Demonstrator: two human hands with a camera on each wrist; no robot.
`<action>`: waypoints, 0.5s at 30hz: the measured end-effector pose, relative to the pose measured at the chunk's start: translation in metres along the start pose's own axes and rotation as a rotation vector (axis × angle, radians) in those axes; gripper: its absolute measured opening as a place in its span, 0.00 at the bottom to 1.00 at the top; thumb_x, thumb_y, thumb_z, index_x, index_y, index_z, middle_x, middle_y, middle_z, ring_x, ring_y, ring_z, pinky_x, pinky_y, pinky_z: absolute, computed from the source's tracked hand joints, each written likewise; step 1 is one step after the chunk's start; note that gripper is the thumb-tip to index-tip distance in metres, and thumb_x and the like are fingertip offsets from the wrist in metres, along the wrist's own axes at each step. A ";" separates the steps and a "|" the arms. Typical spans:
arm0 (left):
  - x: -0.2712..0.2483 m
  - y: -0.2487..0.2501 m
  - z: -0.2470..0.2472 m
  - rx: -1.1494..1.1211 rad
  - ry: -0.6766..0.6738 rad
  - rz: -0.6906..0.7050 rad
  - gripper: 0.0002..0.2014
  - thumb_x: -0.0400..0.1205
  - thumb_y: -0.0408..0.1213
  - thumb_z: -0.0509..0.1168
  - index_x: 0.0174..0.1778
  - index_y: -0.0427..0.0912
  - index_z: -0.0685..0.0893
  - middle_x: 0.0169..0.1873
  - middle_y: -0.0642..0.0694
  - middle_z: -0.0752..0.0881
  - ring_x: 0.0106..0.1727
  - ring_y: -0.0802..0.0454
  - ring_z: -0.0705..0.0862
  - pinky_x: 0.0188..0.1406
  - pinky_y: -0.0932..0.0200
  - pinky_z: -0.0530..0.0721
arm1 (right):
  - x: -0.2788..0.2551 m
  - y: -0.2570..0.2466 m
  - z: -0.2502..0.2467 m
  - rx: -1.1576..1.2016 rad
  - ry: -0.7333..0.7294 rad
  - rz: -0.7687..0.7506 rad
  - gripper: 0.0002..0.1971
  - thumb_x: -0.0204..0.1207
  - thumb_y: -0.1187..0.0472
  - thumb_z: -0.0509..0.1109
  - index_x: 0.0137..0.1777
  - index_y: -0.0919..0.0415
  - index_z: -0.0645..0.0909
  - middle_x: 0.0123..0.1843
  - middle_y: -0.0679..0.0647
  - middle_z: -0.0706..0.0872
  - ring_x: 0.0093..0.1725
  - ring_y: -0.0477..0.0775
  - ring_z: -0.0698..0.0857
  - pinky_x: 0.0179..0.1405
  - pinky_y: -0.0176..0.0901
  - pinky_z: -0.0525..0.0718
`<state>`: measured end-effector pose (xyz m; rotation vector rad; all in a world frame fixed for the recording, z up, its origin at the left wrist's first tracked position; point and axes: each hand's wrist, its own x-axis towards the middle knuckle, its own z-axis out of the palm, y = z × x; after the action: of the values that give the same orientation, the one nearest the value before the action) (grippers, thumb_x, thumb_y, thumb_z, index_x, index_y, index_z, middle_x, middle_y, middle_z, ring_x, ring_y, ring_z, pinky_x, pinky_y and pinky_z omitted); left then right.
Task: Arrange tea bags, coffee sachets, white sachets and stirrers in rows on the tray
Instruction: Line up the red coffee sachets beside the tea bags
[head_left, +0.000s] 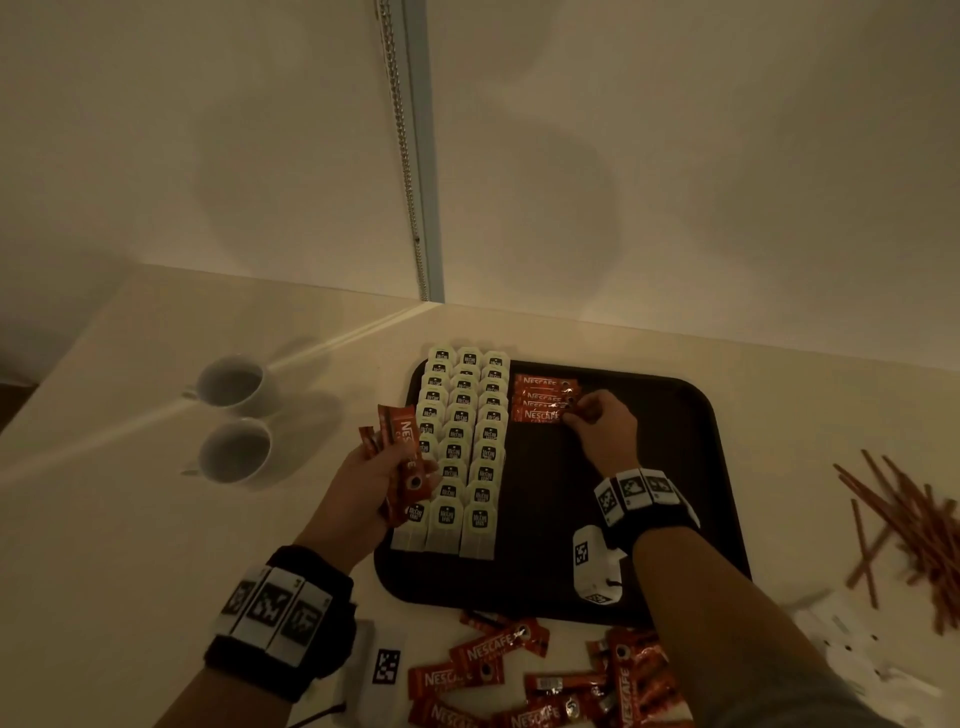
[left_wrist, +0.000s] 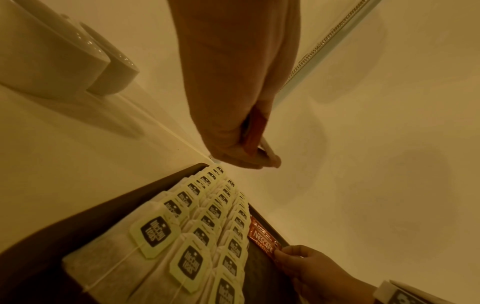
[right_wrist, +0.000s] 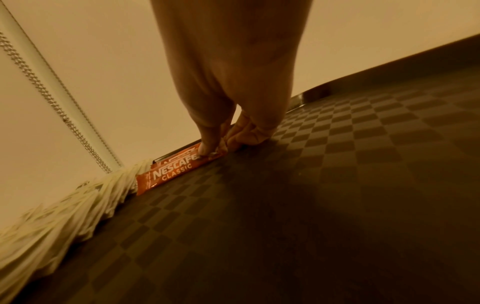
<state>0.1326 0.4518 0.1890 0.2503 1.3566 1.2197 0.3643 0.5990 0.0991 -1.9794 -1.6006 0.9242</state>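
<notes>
Laying coffee row: right hand (head_left: 602, 423) fingers pinching newest sachet (head_left: 540, 414); left hand (head_left: 387, 470) gripping spare sachets (head_left: 402, 441). Next: another below.

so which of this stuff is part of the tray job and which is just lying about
Job: tray; tea bags; placed coffee sachets; sachets in left hand; loose sachets; stirrers; white sachets.
Lying about: two cups; blind chain.

Matt chequer-textured tray (right_wrist: 363, 164), glossy foil coffee sachets (head_left: 540, 400), fibrous paper tea bags (left_wrist: 109, 273), glazed cups (head_left: 236, 452).
</notes>
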 end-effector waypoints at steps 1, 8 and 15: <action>0.001 -0.001 0.000 0.024 -0.011 0.006 0.07 0.84 0.31 0.61 0.56 0.37 0.80 0.40 0.38 0.89 0.37 0.48 0.89 0.37 0.55 0.90 | 0.000 0.000 -0.001 0.005 0.000 0.006 0.12 0.72 0.62 0.74 0.55 0.59 0.79 0.59 0.54 0.81 0.52 0.45 0.76 0.53 0.37 0.75; 0.003 0.003 0.012 0.075 -0.028 0.067 0.06 0.82 0.33 0.64 0.53 0.42 0.83 0.46 0.44 0.90 0.39 0.54 0.90 0.32 0.57 0.89 | -0.038 -0.037 -0.013 0.223 -0.101 -0.204 0.07 0.76 0.56 0.71 0.50 0.55 0.78 0.50 0.45 0.81 0.51 0.44 0.80 0.52 0.35 0.81; -0.001 0.000 0.035 -0.072 -0.077 0.094 0.08 0.83 0.35 0.63 0.55 0.38 0.83 0.44 0.42 0.90 0.39 0.51 0.89 0.35 0.58 0.87 | -0.116 -0.089 -0.004 0.398 -0.488 -0.434 0.10 0.73 0.66 0.73 0.50 0.64 0.75 0.46 0.54 0.82 0.43 0.43 0.82 0.44 0.33 0.84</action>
<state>0.1614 0.4678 0.2002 0.3101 1.2439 1.3216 0.2940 0.5084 0.1900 -1.1275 -1.8130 1.4697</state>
